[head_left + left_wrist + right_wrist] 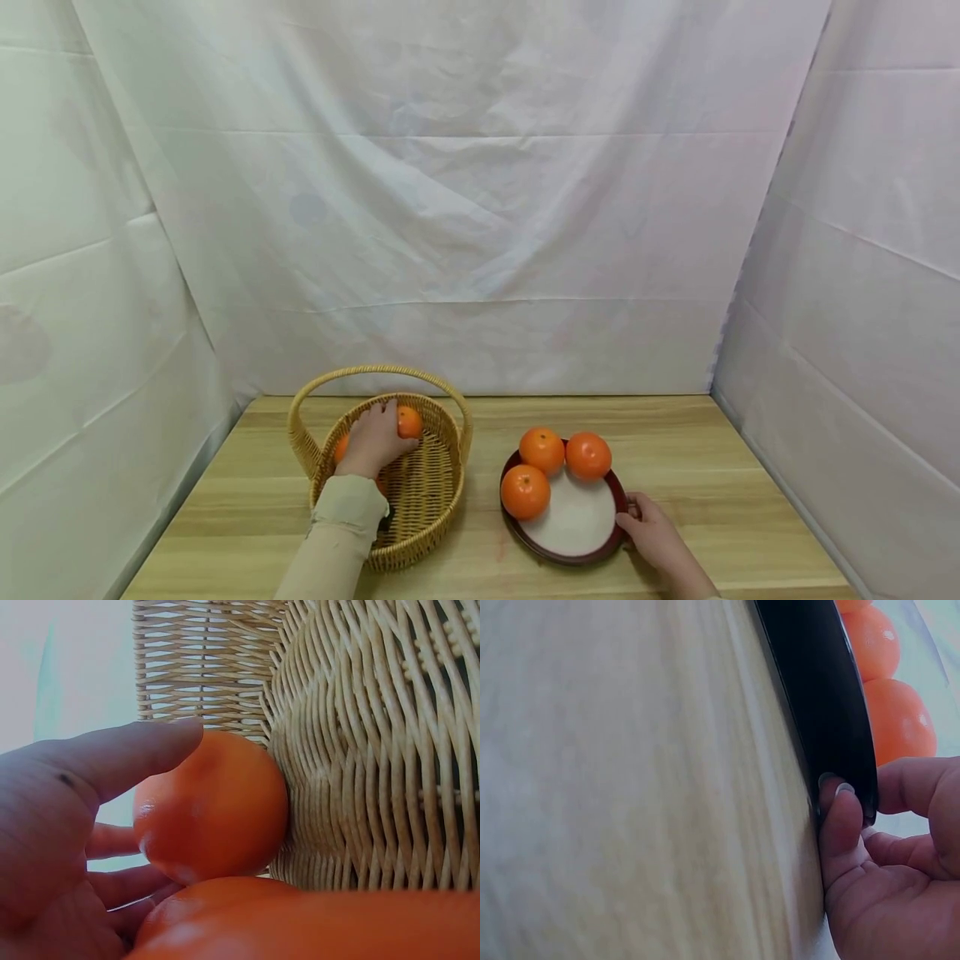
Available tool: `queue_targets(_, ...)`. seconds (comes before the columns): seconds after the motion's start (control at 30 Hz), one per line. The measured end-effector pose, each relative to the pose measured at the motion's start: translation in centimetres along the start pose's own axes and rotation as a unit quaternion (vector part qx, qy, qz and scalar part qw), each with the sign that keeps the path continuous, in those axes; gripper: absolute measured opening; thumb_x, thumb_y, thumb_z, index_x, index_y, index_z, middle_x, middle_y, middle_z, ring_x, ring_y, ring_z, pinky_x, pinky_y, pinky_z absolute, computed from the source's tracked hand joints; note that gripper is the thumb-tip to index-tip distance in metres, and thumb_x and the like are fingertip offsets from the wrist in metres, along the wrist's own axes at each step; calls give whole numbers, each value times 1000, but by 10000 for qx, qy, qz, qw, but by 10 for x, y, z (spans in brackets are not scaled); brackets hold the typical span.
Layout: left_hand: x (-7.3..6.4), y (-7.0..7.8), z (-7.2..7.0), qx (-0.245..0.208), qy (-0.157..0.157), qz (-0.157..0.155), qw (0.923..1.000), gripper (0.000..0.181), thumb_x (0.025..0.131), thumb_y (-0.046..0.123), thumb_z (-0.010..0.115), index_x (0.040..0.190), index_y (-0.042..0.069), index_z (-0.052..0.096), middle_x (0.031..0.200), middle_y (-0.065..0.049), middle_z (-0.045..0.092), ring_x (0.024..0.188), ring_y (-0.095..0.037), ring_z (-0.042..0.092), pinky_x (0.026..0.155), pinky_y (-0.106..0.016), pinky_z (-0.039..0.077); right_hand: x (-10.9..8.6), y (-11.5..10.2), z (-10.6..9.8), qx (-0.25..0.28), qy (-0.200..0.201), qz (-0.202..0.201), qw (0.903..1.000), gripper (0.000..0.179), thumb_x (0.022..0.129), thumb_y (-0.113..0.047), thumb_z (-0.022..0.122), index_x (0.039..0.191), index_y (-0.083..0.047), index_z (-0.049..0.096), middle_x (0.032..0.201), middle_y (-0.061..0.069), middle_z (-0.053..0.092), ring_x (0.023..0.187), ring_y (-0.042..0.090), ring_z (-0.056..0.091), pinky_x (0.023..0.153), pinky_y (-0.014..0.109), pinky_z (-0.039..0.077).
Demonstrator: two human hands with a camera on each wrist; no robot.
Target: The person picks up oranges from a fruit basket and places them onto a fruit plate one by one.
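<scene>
Holding an orange (408,422) in the wicker basket (408,552), lower left of frame, our left grip (371,442) could lose it if its glossy skin slips; our right grip (654,533) pinches the plate (577,521), lower right.

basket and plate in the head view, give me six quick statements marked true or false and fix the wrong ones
1. Three orange fruits lie on the plate. True.
2. The plate's centre is black. False: its centre is white.
3. The right grip pinches the plate's edge. True.
4. The left grip is inside the basket, at a fruit. True.
5. The basket stands right of the plate. False: it stands left of it.
6. The basket has no handle. False: a handle arches over it.
</scene>
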State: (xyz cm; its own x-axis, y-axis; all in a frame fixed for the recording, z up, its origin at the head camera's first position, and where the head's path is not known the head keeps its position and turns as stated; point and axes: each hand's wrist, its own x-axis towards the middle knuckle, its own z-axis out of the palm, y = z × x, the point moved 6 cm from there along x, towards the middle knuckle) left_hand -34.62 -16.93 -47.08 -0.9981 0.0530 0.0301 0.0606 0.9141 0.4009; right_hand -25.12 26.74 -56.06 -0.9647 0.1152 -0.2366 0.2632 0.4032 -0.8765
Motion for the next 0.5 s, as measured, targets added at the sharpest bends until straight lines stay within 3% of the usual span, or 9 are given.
queue_targets(0.5, 5, -1, 5, 318, 138, -11, 9994, 88, 82, 37, 83, 148, -6, 43, 140, -31, 51, 129, -51, 47, 104, -66, 38, 1, 1, 0, -28, -2, 46, 10000, 40, 99, -4, 53, 134, 15, 47, 104, 17, 59, 84, 20, 58, 65, 30, 54)
